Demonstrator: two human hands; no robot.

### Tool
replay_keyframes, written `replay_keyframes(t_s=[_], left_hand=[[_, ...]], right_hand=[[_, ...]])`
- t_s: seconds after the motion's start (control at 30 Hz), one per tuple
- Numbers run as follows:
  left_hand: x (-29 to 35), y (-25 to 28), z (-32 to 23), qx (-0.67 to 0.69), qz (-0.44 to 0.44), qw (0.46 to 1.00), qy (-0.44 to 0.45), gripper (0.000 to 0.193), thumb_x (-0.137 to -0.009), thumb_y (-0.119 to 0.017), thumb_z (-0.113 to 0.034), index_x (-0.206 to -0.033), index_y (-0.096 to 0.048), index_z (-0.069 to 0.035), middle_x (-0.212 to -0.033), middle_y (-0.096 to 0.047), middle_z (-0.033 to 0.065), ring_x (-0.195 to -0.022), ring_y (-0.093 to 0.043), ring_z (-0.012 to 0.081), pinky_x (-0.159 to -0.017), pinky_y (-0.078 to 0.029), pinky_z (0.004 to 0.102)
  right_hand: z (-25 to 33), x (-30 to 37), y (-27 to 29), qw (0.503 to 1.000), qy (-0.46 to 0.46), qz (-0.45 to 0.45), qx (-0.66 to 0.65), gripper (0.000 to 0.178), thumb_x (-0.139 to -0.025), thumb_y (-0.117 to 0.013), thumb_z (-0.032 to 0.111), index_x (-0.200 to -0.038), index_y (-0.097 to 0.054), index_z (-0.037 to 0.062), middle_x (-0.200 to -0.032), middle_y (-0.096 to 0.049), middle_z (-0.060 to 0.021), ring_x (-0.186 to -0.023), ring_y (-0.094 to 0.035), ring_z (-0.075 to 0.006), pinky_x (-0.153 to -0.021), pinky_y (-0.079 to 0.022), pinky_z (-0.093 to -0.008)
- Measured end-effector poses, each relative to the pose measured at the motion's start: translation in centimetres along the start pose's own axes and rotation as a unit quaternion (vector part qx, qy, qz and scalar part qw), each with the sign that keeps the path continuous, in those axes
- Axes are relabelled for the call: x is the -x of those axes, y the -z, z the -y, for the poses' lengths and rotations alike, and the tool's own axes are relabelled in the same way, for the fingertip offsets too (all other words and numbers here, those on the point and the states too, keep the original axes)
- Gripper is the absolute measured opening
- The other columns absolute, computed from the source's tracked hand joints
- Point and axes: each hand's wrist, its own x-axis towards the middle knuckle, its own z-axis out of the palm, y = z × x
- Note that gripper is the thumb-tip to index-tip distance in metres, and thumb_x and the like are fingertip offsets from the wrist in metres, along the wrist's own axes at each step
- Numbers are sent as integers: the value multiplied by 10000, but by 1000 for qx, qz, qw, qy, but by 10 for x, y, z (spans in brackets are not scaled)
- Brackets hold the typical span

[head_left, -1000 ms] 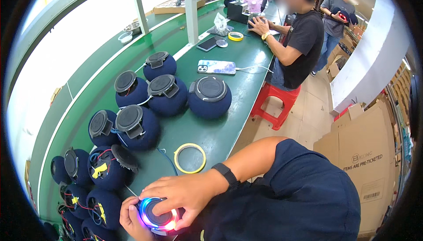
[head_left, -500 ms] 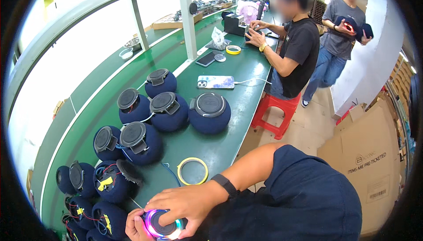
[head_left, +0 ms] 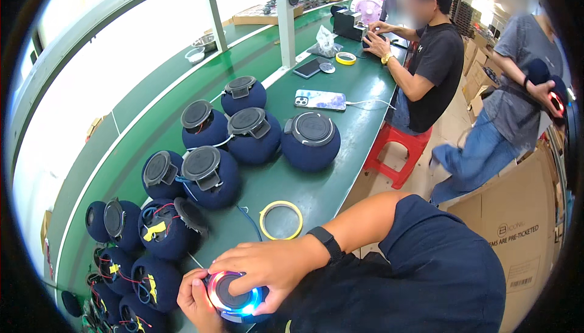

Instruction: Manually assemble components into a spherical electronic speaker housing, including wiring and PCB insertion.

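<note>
At the bottom of the view, a round dark speaker (head_left: 233,317) has a ring glowing red, purple and blue around its black top. My right hand (head_left: 264,270), with a black band on the wrist, lies over that top, its index finger pressed on the dark centre and its thumb at the near side of the ring. My left hand (head_left: 198,304) grips the speaker's left edge with curled fingers. Several navy fabric-covered speakers (head_left: 167,235) stand to the left and beyond, some with loose caps, red and blue wires and yellow tape. A yellow tape roll (head_left: 263,222) lies beyond my right hand.
On the green bench (head_left: 340,178) are a patterned phone (head_left: 320,100) with a white cable, a dark phone (head_left: 309,68) and another tape roll. A co-worker (head_left: 435,59) sits on a red stool (head_left: 398,156). Another person (head_left: 517,108) carries dark speakers. A cardboard box (head_left: 486,223) stands right.
My view has shifted, so the bench things appear further right and higher. The walking person has come nearer on the right. Both hands stay on the speaker, whose ring now shows more red and blue.
</note>
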Motion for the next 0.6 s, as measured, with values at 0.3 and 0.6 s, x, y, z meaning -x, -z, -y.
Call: replay_keyframes(t_s=[0.3, 0.6], left_hand=[[-1, -1, -3, 7, -5, 1000, 3, 274, -1118, -596, -145, -1018, -740, 65, -1087, -764, 141, -1008, -687, 187, -959, -534, 338], [0, -1, 1, -1, -8, 1000, -8, 266, -1113, -601, -138, -1008, -737, 65, -1076, -756, 140, -1002, -682, 185, -950, -528, 334]], right_hand=[[-1, -2, -2, 1000, 16, -16, 17, 471, -805, -907, 400, -1080, -697, 82, -1446, -594, -257, -1357, -585, -490, -1102, -492, -559], [0, 1, 0, 1000, -13, 19, -1, 406, -839, -901, 364, -1045, -682, 91, -1544, -556, -297, -1428, -559, -515, -1121, -491, -578]])
